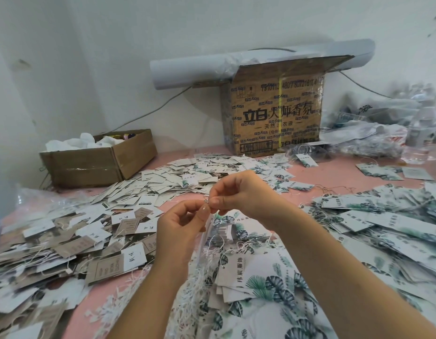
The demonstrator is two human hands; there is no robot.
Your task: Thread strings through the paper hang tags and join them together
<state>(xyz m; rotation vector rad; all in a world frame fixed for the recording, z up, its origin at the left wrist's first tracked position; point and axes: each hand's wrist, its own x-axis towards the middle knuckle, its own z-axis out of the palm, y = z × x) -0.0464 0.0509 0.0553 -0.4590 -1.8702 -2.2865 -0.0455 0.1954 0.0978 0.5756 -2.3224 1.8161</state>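
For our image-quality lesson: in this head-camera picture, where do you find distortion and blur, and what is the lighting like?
Head view: wide-angle lens bows the white tube; plastic bags far right smear into blur; the string pinched by left hand and right hand barely resolves; light soft and even, no hard shadows.

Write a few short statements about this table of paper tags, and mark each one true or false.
1. The left hand and the right hand pinch a thin white string between them. True.
2. The tall box stands nearest to the person. False: it stands at the back, against the wall.
3. The low box on the left is open. True.
4. The table top is green. False: it is pink.
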